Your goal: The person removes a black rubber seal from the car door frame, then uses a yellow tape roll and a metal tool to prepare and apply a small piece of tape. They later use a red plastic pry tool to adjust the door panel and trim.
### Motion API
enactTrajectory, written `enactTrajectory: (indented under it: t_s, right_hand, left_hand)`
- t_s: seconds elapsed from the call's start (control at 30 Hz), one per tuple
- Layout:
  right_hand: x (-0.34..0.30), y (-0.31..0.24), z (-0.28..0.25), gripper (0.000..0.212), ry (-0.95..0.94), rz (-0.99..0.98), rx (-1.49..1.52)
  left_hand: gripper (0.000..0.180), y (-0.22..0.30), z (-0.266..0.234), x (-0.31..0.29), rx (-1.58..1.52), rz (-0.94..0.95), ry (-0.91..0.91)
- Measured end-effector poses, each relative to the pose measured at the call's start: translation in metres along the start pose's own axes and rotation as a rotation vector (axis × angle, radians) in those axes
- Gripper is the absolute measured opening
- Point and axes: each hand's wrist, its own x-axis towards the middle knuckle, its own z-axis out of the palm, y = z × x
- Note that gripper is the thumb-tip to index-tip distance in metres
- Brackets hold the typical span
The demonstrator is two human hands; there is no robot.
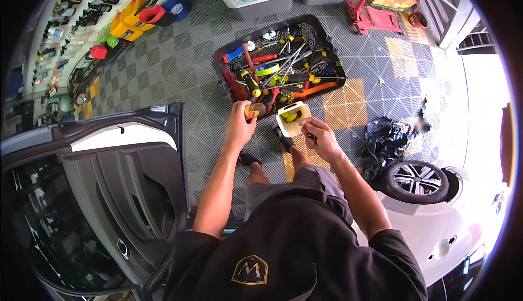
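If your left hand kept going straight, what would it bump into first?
Likely the loaded black tool tray, around the yellow-and-black tool handle; how high the left hand hangs above it is unclear.

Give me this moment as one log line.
left hand: holding amber cylinder | right hand: at edge of cream container | beyond: black tool tray

An open cream tub holds yellow-green pieces near an orange-black cylinder.
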Motion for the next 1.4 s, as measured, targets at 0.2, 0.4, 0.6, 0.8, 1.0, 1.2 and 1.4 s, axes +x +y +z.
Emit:
enactTrajectory:
  t_s: [0.2, 0.4, 0.6, 0.8, 1.0, 1.2, 1.4]
  right_hand:
    - [-0.013, 0.007, -0.038, 0.04, 0.167, 0.018, 0.026]
    - [-0.022, 0.012, -0.059, 0.031, 0.164, -0.001, -0.023]
    - [-0.027, 0.0, -0.07, 0.016, 0.108, -0.019, 0.07]
    - [-0.04, -0.006, -0.091, 0.017, 0.136, 0.014, 0.17]
    - [-0.042, -0.009, -0.093, 0.02, 0.18, 0.031, 0.107]
    - [-0.011, -0.012, -0.073, 0.023, 0.024, 0.119, -0.068]
    - [0.064, -0.051, 0.004, 0.027, -0.044, -0.158, -0.632]
  left_hand:
    - [0.055, 0.006, 0.0, -0.005, 0.255, -0.045, -0.021]
    - [0.066, 0.032, 0.002, -0.002, 0.393, -0.107, -0.138]
    - [0.071, 0.04, 0.004, 0.01, 0.45, -0.072, -0.08]
    - [0.028, 0.14, -0.064, 0.025, -0.295, 0.146, 0.084]
    - [0.023, 0.291, -0.233, -0.028, -0.274, 0.776, 0.144]
    - [0.024, 0.35, -0.266, -0.032, 0.121, 1.239, -0.308]
    - [0.024, 0.342, -0.29, -0.04, 0.161, 1.2, -0.329]
